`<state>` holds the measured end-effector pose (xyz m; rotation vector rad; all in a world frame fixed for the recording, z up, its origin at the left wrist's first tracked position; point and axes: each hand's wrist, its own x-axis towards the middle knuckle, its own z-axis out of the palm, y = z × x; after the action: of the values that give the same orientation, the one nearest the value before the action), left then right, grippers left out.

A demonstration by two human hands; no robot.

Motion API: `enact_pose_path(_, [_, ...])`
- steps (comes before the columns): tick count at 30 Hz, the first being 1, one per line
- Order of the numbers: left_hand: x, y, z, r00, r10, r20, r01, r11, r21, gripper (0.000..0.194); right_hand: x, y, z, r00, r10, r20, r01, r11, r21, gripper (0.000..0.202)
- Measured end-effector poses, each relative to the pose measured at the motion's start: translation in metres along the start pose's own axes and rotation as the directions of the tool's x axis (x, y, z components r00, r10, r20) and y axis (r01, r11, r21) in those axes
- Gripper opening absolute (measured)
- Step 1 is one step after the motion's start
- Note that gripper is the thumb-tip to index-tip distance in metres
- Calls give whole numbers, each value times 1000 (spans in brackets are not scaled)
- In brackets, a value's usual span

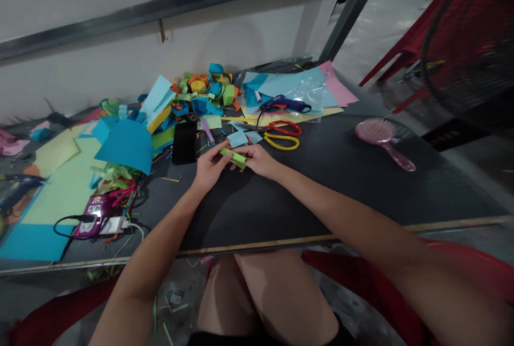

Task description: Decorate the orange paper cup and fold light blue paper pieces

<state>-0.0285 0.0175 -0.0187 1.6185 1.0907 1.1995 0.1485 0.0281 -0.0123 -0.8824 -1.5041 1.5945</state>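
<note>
Between my two hands is a small folded piece of light green paper (235, 157), held just above the dark tabletop. My left hand (211, 164) pinches its left end with thumb and fingers. At the other end, my right hand (259, 160) grips the paper, its fingers partly hidden behind it. Light blue paper pieces (238, 138) lie just beyond my fingertips. Scissors with red and yellow handles (281, 141) rest to the right of them. A black phone (184, 143) lies left of my left hand, with a purple stick-like object (208, 130) close by.
Folded paper shapes (201, 89) in several colours are heaped at the back. A blue glue gun (283, 104) lies on plastic and coloured sheets. A pink hairbrush (381, 140) is at right, near a fan (474, 46). A purple power strip (96, 215) with cables sits at left.
</note>
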Motion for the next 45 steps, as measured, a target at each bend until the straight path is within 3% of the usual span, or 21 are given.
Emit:
enact_pose_path(4, [5,-6,-1,999,-26,-44,20,991,-130,48,-1,-1,0,997,27,74,-32,998,62,47])
enact_pose_path(8, [11,-11,-4,994,6,-112,-22,989,-143,39,-1,-2,3,994,110,21,-110,994,18,42])
enact_pose_path(13, [9,-11,-7,990,120,-75,-120,993,5,53,-3,-4,3,991,117,-64,-116,993,29,38])
enact_pose_path(19, [6,-7,-12,961,215,-172,-182,965,188,28,-3,-2,5,992,118,-43,-117,993,29,40])
enact_pose_path(23, [6,-4,-16,911,408,-69,-355,857,374,28,-1,0,5,992,127,-29,-125,990,59,46])
enact_pose_path(26, [6,-4,-17,877,481,-2,-421,770,480,31,-1,0,5,991,128,-25,-125,987,102,50])
enact_pose_path(31, [4,-5,-21,857,511,66,-443,667,599,35,-3,-4,4,995,95,2,-94,978,186,68])
enact_pose_path(39, [2,-3,-21,840,537,81,-458,619,639,37,-3,-5,7,991,105,86,-105,994,-7,44])
enact_pose_path(45, [1,-5,-18,895,440,72,-386,683,620,34,-2,-2,4,991,106,82,-100,993,-65,35])
